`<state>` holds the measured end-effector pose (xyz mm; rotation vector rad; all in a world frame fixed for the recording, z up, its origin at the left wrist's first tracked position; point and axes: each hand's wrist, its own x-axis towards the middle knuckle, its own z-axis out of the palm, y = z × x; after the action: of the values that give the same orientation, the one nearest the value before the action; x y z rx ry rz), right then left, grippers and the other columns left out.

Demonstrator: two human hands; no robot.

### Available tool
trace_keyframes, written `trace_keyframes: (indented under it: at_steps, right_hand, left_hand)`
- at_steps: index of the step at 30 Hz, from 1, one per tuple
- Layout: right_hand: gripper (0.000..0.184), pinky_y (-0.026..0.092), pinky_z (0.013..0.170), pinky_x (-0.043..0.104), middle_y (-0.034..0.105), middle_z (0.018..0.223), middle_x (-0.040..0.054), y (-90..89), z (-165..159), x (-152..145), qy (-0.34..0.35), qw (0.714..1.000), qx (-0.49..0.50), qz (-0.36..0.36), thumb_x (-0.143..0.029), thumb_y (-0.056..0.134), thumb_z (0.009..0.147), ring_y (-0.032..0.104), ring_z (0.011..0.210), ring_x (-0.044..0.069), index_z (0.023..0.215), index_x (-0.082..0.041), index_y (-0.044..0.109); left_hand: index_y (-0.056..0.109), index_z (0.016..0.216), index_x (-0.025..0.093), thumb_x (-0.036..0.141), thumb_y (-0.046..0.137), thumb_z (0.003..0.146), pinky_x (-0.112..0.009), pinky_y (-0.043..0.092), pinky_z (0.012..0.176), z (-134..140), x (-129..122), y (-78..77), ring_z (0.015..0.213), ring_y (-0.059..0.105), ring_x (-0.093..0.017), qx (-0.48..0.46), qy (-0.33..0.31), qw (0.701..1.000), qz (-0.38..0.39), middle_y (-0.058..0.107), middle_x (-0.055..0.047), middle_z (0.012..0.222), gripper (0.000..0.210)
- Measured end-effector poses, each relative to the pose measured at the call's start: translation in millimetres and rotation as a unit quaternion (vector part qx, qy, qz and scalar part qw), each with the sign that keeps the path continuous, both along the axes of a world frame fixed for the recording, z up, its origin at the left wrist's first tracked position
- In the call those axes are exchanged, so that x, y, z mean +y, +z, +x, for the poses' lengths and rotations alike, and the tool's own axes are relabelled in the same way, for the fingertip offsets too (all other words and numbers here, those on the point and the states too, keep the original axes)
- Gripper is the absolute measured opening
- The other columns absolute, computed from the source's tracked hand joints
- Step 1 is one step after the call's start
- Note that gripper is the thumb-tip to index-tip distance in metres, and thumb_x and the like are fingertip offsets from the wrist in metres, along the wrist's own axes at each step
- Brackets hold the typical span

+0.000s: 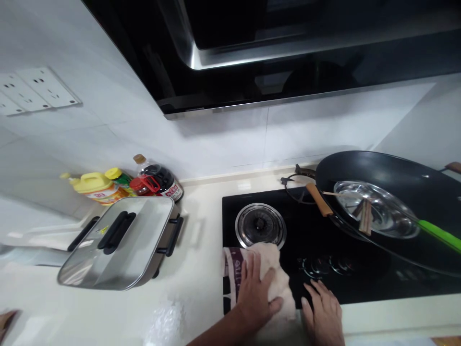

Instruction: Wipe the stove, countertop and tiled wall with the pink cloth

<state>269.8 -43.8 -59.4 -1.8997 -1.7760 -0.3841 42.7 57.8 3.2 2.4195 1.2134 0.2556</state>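
A crumpled cream cloth with a maroon printed edge point(268, 269) lies on the front left corner of the black glass hob point(360, 269), spilling over the hob's left edge onto the pale cream bench point(194, 269). The left hand point(256, 293) lies flat on top of the cloth, fingers point(248, 266) held straight and close together, palm pressing down rather than pinching. The right hand point(324, 315) rests just right of the cloth on the hob's front edge, its fingers lightly spread and pointing toward the hob's control knobs point(326, 265); it touches the glass, not the cloth.

Directly behind the cloth sits the hob's round steel burner ring point(260, 225), uncovered and close to the cloth's far edge. To the right of the hob's middle a large black wok point(403, 192) stands tilted over the second burner, holding a shiny steel plate point(378, 211), a brown wooden piece and a green-handled utensil point(439, 235); a wooden handle point(319, 199) juts from the wok toward the burner ring.

Left of the hob, on the bench, stands a rectangular steel electric pan with a glass lid and black handles point(120, 242). Behind it, against the white tiled wall point(216, 139), are a yellow bottle point(95, 187) and a dark sauce bottle with a red cap point(158, 180). A black range hood point(288, 53) hangs above the hob.
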Motion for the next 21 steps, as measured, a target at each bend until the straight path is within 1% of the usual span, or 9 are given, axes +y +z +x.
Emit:
trace_keyframes:
  at_steps: [3,7,9,11,12,14,16,19,21]
  right_hand:
    - [0.042,0.043,0.103,0.055,0.059,0.132,0.0187,1.4,1.6,0.5,0.010,0.999,0.048,0.012,-0.046,0.039,0.105,0.053,0.125,0.036,0.129,-0.016,0.054]
    - [0.040,0.044,0.104,0.057,0.056,0.134,0.0199,2.6,1.9,0.0,0.013,0.995,0.098,0.033,-0.043,0.044,0.103,0.050,0.128,0.037,0.132,-0.015,0.051]
    - [0.041,0.043,0.106,0.059,0.054,0.136,0.0208,8.8,-0.8,0.2,0.001,0.993,0.110,0.034,-0.042,0.045,0.103,0.048,0.132,0.038,0.134,-0.015,0.051]
    - [0.044,0.039,0.111,0.061,0.051,0.141,0.0206,20.3,-5.8,3.5,-0.005,0.993,0.116,0.023,-0.042,0.049,0.102,0.044,0.137,0.039,0.137,-0.017,0.051]
    - [0.046,0.037,0.114,0.062,0.050,0.144,0.0196,27.5,-8.8,7.2,0.006,0.993,0.115,0.009,-0.043,0.052,0.101,0.042,0.140,0.038,0.140,-0.019,0.051]
    - [0.053,0.030,0.121,0.061,0.046,0.153,0.0163,43.0,-14.4,19.9,0.058,0.992,0.104,-0.052,-0.046,0.058,0.098,0.036,0.148,0.037,0.147,-0.024,0.050]
    - [0.068,0.023,0.126,0.059,0.038,0.163,0.0130,57.4,-18.6,38.4,0.121,0.975,0.088,-0.163,-0.052,0.067,0.093,0.026,0.156,0.036,0.154,-0.030,0.046]
    - [0.100,0.012,0.131,0.058,0.019,0.174,0.0129,73.5,-21.8,67.9,0.177,0.914,0.079,-0.355,-0.055,0.084,0.076,0.008,0.162,0.037,0.161,-0.031,0.037]
    - [0.117,0.006,0.131,0.057,0.008,0.176,0.0147,79.9,-22.6,81.8,0.190,0.879,0.075,-0.431,-0.054,0.092,0.065,-0.002,0.162,0.039,0.163,-0.030,0.033]
  left_hand:
    - [0.044,0.158,0.036,0.076,0.065,0.084,-0.079,0.017,0.120,28.6,2.4,3.4,0.158,0.006,-0.053,-0.032,-0.057,0.997,-0.045,0.006,-0.013,0.177,0.087]
    - [0.041,0.159,0.034,0.076,0.068,0.081,-0.079,0.015,0.120,53.7,11.3,2.7,0.158,0.006,-0.053,-0.053,-0.080,0.994,-0.049,0.008,-0.015,0.177,0.092]
    - [0.036,0.162,0.030,0.078,0.070,0.078,-0.078,0.017,0.121,55.1,15.5,-1.2,0.159,0.008,-0.052,-0.057,-0.092,0.993,-0.038,0.012,-0.019,0.175,0.103]
    - [0.029,0.164,0.022,0.076,0.073,0.076,-0.074,0.020,0.122,47.7,19.5,-6.5,0.159,0.011,-0.049,-0.059,-0.107,0.992,-0.017,0.019,-0.023,0.173,0.112]
    - [0.028,0.164,0.018,0.073,0.075,0.075,-0.071,0.021,0.123,41.3,21.3,-9.7,0.159,0.013,-0.047,-0.060,-0.115,0.992,-0.001,0.022,-0.025,0.172,0.115]
    - [0.027,0.164,0.014,0.068,0.077,0.076,-0.068,0.023,0.124,24.8,23.8,-16.6,0.159,0.017,-0.045,-0.060,-0.125,0.990,0.039,0.026,-0.026,0.170,0.114]
    - [0.026,0.164,0.012,0.072,0.076,0.076,-0.067,0.023,0.125,7.6,24.3,-23.7,0.158,0.023,-0.045,-0.055,-0.130,0.987,0.073,0.030,-0.028,0.168,0.117]
    - [0.021,0.165,0.008,0.085,0.072,0.070,-0.067,0.023,0.125,-10.9,21.1,-30.9,0.154,0.033,-0.044,-0.045,-0.125,0.987,0.088,0.037,-0.030,0.164,0.132]
    - [0.019,0.166,0.009,0.087,0.074,0.066,-0.069,0.022,0.124,-17.5,17.3,-30.1,0.154,0.033,-0.045,-0.038,-0.116,0.990,0.076,0.036,-0.030,0.164,0.138]
